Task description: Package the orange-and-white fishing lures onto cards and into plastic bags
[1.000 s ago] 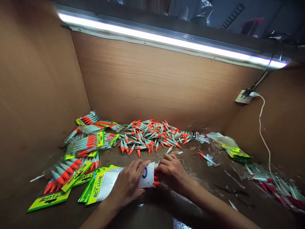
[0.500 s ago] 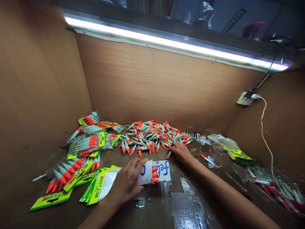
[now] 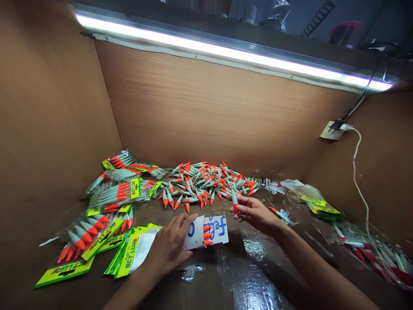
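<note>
My left hand is closed on a white card with blue handwriting, low over the table. Several orange lure tips poke out across the card; their bodies are hidden. My right hand pinches one fishing lure, pale with an orange end, held nearly upright with that end down. It is just right of the card and in front of a large heap of similar loose lures. Beside my left wrist lies a stack of green and yellow BCT LURE packets.
Filled lure packs are piled along the left. A single lure lies to the right, near plastic packaging. Farther right is another group of lures under a hanging white cable. Wooden panels enclose the table below a tube light.
My right hand has lifted a lure from the front of the heap and brought it back toward the card. My left hand keeps its hold on the card.
</note>
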`<state>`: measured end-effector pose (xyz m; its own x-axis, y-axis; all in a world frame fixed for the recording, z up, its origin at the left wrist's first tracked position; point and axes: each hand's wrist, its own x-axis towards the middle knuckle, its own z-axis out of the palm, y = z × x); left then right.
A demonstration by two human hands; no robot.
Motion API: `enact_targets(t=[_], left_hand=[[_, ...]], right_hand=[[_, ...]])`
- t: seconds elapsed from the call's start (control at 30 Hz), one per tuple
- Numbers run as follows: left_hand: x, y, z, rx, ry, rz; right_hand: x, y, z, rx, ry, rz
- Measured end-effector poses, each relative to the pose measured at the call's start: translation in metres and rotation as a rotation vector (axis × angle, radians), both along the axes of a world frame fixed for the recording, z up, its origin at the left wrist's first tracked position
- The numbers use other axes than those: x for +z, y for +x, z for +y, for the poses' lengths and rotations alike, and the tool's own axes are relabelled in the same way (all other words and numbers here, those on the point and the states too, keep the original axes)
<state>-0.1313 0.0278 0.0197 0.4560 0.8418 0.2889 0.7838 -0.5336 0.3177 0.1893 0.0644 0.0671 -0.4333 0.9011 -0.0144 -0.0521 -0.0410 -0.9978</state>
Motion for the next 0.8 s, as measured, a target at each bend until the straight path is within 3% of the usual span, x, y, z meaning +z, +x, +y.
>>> enact_targets(t=[0.07,0.23,0.4,0.63,0.8], left_hand=[[0.001,0.0,-0.001,0.009,-0.002,-0.002],[0.006,0.002,-0.003,-0.005,-0.02,0.0],[0.007,0.004,-0.005,-0.014,-0.008,0.002],[0.005,0.007,-0.008,-0.003,0.017,0.037],[0.01,0.003,-0.009,0.059,0.037,0.057]], right_hand=[[0.003,-0.003,-0.006,-0.021,0.134,-0.194],[0.007,-0.018,-0.024,-0.109,0.664,-0.815],[0.009,-0.042,-0.033,-0.187,1.006,-1.181],[-0.001,-0.088,-0.023,-0.107,1.172,-1.298],[-0.001,-0.09,-0.01,0.071,1.192,-1.103]])
